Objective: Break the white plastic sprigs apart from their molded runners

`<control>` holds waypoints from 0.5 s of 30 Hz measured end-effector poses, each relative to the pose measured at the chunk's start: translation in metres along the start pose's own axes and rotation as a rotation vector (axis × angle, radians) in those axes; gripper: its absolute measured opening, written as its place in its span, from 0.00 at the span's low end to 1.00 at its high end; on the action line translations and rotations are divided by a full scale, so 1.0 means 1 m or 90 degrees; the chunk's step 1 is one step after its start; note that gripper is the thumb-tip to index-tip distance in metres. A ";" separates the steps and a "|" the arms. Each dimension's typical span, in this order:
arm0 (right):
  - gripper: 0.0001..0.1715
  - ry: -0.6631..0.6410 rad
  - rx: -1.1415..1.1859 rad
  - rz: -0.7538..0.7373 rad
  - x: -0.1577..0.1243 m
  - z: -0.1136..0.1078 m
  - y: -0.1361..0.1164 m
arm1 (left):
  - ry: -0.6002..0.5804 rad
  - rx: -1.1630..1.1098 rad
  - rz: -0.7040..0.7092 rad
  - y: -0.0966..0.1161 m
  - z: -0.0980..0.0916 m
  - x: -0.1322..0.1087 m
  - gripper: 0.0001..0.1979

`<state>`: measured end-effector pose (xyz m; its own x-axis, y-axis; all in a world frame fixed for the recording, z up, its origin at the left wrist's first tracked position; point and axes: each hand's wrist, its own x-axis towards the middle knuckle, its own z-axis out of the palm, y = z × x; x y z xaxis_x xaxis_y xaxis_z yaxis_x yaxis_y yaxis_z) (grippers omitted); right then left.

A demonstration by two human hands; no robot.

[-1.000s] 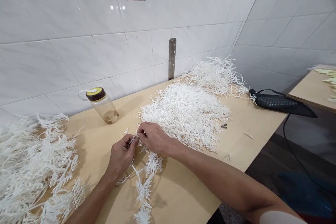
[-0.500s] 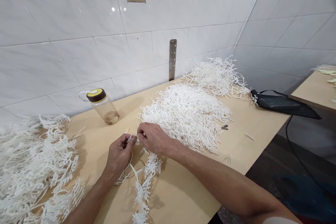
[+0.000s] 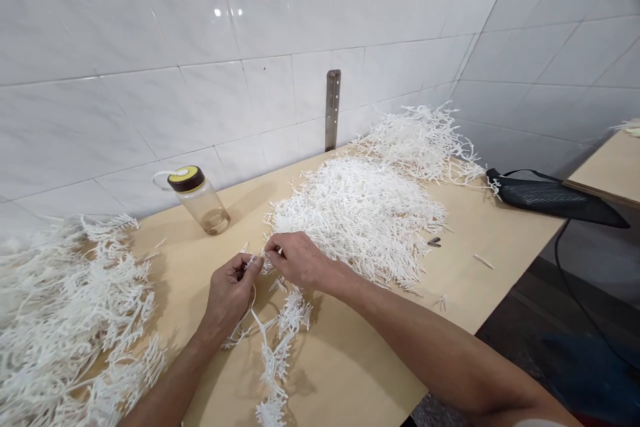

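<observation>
My left hand pinches a thin white cord between thumb and fingers. From it a strand with tufts of short white pieces trails down over the table toward me. Close beside it, my right hand has its thumb and forefinger pressed together at a small white piece, its tip mostly hidden. Behind my right hand spreads a large heap of short white branching pieces. On the left lies a big pile of tufted white strands.
A clear bottle with a dark and yellow lid stands near the tiled wall. Another white pile lies at the back, beside a black mesh bag. A small dark metal tool rests right of the heap. The table ends at the right.
The view has shifted slightly, so everything sits a little farther right. Both hands stay pinched close together, with only slight finger movement.
</observation>
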<state>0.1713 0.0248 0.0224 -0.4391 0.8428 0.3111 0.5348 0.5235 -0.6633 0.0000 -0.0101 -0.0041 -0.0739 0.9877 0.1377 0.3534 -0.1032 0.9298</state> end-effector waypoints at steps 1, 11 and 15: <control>0.08 -0.005 0.026 0.019 0.000 -0.001 0.000 | 0.003 0.002 0.002 0.000 0.000 0.000 0.15; 0.10 -0.156 0.270 0.141 0.000 -0.012 0.005 | -0.021 -0.027 0.028 -0.008 -0.001 -0.001 0.16; 0.10 -0.148 0.236 0.138 0.000 -0.012 0.004 | -0.020 -0.024 0.036 -0.010 -0.001 -0.001 0.16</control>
<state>0.1819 0.0280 0.0277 -0.5182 0.8552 0.0063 0.3572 0.2231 -0.9070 -0.0046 -0.0102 -0.0133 -0.0255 0.9832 0.1807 0.3211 -0.1631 0.9329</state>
